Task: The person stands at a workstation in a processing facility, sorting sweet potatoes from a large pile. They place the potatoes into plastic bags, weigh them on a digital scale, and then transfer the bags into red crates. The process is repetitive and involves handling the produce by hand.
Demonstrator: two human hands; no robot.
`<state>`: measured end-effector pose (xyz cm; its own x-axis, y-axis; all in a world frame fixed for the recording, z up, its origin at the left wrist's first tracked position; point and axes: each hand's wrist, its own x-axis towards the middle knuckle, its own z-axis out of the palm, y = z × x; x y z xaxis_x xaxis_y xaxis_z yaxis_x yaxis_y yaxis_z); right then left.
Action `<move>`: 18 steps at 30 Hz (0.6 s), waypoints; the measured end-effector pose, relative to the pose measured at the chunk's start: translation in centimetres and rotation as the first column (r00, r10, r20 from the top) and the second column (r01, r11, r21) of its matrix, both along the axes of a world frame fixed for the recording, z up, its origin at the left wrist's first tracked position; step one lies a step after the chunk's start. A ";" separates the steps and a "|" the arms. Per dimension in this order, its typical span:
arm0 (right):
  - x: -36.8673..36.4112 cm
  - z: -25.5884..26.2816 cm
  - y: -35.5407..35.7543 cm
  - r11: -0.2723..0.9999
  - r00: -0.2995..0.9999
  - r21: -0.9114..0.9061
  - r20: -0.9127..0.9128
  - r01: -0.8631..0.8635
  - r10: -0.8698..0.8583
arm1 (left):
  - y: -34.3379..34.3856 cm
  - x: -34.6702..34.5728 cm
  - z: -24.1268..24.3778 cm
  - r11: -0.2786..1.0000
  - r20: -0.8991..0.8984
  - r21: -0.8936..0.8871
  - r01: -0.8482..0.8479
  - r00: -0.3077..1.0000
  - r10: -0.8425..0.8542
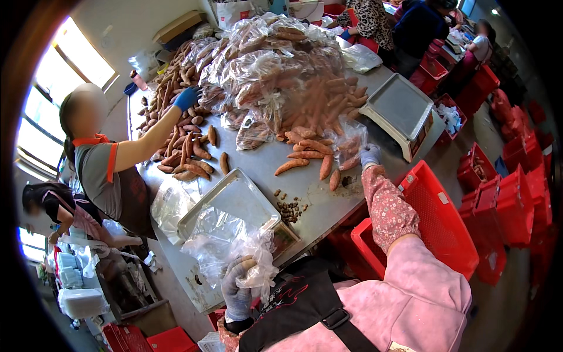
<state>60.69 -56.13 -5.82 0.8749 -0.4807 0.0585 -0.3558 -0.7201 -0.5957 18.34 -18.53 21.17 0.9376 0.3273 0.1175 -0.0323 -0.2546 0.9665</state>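
Observation:
My left hand, in a grey glove, grips a bunch of clear plastic bags beside a weighing scale with a metal tray. Stretched out to the right, my right hand, also gloved, is closed on the edge of a clear bag with sweet potatoes inside. Loose sweet potatoes lie just left of that bag. Behind them rises a large heap of bagged sweet potatoes. Small brown pieces are scattered on the metal table near its front edge.
A second scale stands at the table's right end. Red plastic crates are below the right edge, with more stacked farther right. Across the left corner, a co-worker's blue-gloved hand reaches over loose sweet potatoes. Other people work farther back.

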 end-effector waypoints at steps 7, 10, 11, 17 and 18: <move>3.2 3.1 -1.3 0.806 0.875 0.517 0.199 0.290 -0.442 | 0.4 -0.5 0.4 0.999 -0.010 -0.013 -0.046 0.999 0.046; 4.3 5.7 -5.2 0.794 0.782 0.414 0.253 0.445 -0.570 | 0.9 -1.6 0.0 0.993 0.020 -0.093 -0.076 0.997 0.078; 4.3 6.4 -5.4 0.774 0.734 0.448 0.311 0.447 -0.604 | 1.1 -2.0 -0.2 0.989 0.037 -0.124 -0.085 0.995 0.090; 0.1 12.6 1.3 0.961 0.878 0.114 0.390 0.253 -0.278 | 1.8 -3.6 -1.4 0.916 -0.028 -0.338 -0.218 0.975 0.221; -0.5 13.2 2.8 0.992 0.870 0.014 0.478 0.125 -0.116 | 1.8 -3.5 -1.4 0.895 -0.024 -0.380 -0.235 0.969 0.245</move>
<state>60.19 -53.31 7.35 0.6736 -0.5759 0.4632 -0.1162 -0.7015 -0.7031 14.86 -16.69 19.81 0.8234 0.5662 -0.0380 -0.0406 0.1255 0.9913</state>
